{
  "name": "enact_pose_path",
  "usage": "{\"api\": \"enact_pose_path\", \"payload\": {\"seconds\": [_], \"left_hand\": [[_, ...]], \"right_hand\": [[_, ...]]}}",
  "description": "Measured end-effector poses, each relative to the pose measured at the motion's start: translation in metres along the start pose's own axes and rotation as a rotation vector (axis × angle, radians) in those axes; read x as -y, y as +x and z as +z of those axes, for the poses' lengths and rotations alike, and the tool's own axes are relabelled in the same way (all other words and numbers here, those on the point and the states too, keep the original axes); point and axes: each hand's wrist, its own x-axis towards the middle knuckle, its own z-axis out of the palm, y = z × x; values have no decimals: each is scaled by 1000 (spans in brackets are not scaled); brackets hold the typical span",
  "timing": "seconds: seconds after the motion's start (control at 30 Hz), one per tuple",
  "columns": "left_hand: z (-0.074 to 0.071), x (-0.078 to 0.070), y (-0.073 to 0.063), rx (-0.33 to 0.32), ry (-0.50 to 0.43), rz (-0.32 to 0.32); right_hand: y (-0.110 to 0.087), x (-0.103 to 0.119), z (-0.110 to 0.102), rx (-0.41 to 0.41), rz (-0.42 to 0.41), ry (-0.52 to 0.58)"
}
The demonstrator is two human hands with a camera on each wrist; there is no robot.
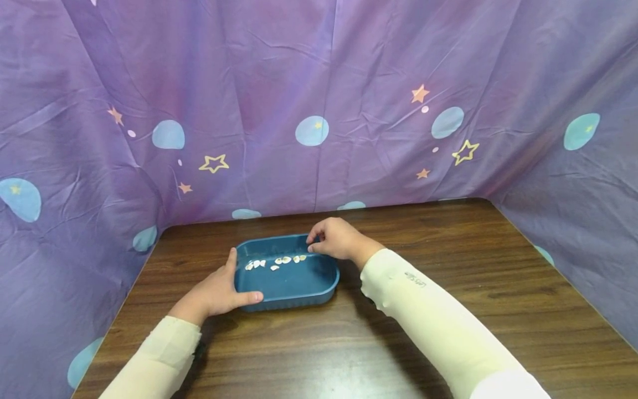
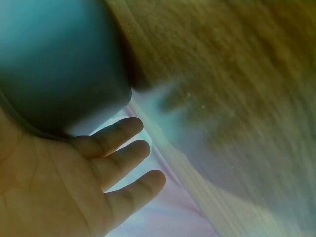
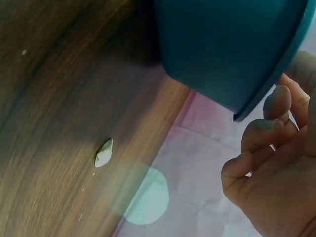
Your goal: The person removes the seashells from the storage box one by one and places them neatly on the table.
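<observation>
A blue rectangular tray (image 1: 289,303) with rounded corners stands on the table. Small whitish shell-like pieces (image 1: 284,260) lie inside it, in a loose row with one a little in front. My left hand (image 1: 219,288) rests against the tray's left end, thumb over the front rim; its fingers (image 2: 131,190) are straight in the left wrist view. At the back right rim, my right hand (image 1: 336,238) reaches over the tray with curled fingers, thumb and index tips close together. Whether they pinch anything is too small to tell. In the right wrist view, the tray wall partly hides these fingers.
One pale shell-like piece (image 3: 103,153) lies on the wooden table (image 1: 448,244) outside the tray, with tiny crumbs near it. A purple curtain (image 1: 259,83) with stars and blue spots hangs along the back and both sides of the table.
</observation>
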Motion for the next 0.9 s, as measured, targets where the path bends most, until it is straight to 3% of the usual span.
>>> {"api": "enact_pose_path", "payload": {"seconds": [0.33,0.53,0.9], "left_hand": [[-1,-1,1,6,7,-20],[-1,0,1,4,14,-17],[1,3,3,11,15,-29]], "right_hand": [[3,6,5,-20,21,-190],[4,7,7,-20,38,-202],[12,2,21,25,-9,-202]]}}
